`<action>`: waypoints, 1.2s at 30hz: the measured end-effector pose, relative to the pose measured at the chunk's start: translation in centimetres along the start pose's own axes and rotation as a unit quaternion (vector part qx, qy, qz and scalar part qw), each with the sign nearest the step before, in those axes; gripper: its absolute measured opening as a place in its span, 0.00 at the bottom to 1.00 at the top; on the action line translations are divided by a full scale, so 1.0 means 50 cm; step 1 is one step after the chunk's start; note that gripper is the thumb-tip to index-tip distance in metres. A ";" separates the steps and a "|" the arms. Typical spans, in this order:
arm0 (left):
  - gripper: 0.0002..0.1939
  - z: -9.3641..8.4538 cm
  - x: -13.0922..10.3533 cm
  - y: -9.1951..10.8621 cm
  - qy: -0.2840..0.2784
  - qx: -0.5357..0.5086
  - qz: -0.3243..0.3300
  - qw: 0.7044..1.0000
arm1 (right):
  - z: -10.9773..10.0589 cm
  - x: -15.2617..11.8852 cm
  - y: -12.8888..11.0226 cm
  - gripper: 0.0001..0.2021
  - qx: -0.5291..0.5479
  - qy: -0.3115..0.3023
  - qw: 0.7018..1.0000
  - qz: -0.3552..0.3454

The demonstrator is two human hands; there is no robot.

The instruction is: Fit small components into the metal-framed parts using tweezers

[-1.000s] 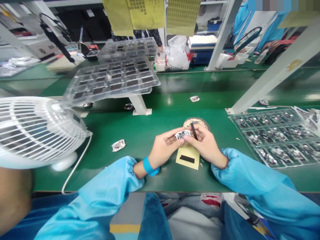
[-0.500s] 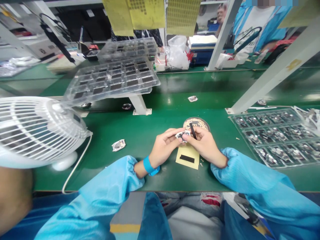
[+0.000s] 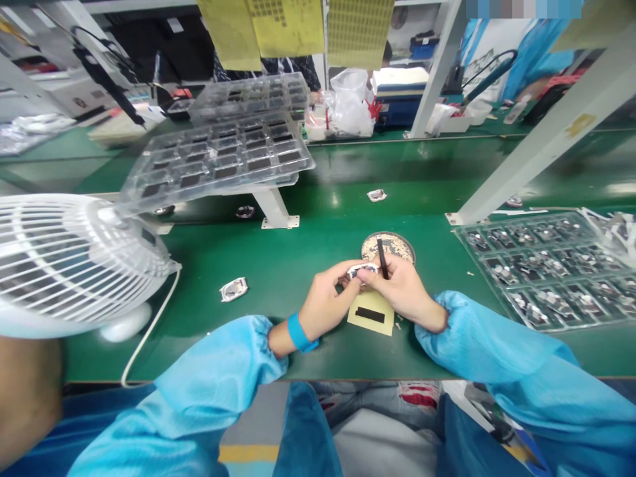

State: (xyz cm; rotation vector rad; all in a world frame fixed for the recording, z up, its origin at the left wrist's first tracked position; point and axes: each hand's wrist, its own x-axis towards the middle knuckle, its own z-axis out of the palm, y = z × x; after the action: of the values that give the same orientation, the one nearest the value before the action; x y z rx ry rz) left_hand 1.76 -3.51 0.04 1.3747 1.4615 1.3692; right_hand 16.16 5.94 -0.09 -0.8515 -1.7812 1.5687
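Note:
Both hands meet over the bench around a small white-rimmed electronic housing [image 3: 362,268]. My left hand [image 3: 325,298] grips its left side with bent fingers. The thumb of my right hand [image 3: 407,288] presses on the housing's near face, while a slim black tool [image 3: 381,257] sticks up from between that hand's fingers. I cannot make out the tool's exact kind. Just below the hands lies a yellow paper pad [image 3: 365,325] bearing a black strip [image 3: 370,315]. Behind them a round dish [image 3: 414,253] of tiny pale pieces is partly covered by the fingers.
A white fan [image 3: 74,265] stands at left. Another white-rimmed housing [image 3: 233,289] lies left of my hands, and a similar one [image 3: 376,195] farther back. A clear tray of parts [image 3: 497,301] occupies the right side. Stacked plastic trays [image 3: 218,173] sit on a raised shelf; white posts [image 3: 527,146] slant upward.
The hands stay together on the housing, which has tilted slightly; the right thumb has shifted a little and the black tool stands more upright. The whole view has moved slightly.

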 end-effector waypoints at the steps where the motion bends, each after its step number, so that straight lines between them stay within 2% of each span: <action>1: 0.15 0.001 0.000 0.001 0.004 0.002 -0.002 1.000 | 0.001 -0.001 0.001 0.22 0.000 0.003 1.000 0.000; 10: 0.14 0.005 -0.006 -0.001 0.018 0.017 -0.017 1.000 | 0.009 -0.001 0.008 0.24 -0.008 0.015 1.000 0.001; 14: 0.15 0.003 0.002 -0.013 0.014 -0.008 -0.030 0.999 | -0.005 0.015 0.008 0.21 -0.053 -0.018 0.998 -0.019; 16: 0.15 -0.002 0.007 -0.015 0.014 0.017 -0.027 0.999 | -0.018 0.023 0.002 0.17 -0.129 -0.017 0.988 -0.079; 18: 0.15 -0.006 0.009 -0.012 0.019 0.071 -0.011 0.997 | -0.031 0.027 -0.009 0.11 -0.194 0.007 0.966 -0.173; 20: 0.13 -0.009 0.008 -0.006 0.021 0.121 0.012 0.992 | -0.040 0.028 -0.020 0.06 -0.212 0.022 0.944 -0.253; 23: 0.13 -0.010 0.004 0.002 0.021 0.165 0.035 0.985 | -0.047 0.026 -0.028 0.04 -0.202 -0.003 0.928 -0.314; 27: 0.14 -0.010 0.002 0.004 0.017 0.187 0.040 0.981 | -0.057 0.022 -0.021 0.04 -0.212 -0.051 0.924 -0.314; 36: 0.16 -0.014 0.005 0.002 0.016 0.220 0.061 0.973 | -0.064 0.020 -0.010 0.06 -0.225 -0.073 0.920 -0.313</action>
State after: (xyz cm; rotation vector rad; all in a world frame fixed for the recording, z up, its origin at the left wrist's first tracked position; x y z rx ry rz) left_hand 1.08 -3.43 0.31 1.7482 1.8022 1.1870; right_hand 18.04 8.59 0.79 -0.2864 -2.2731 0.8345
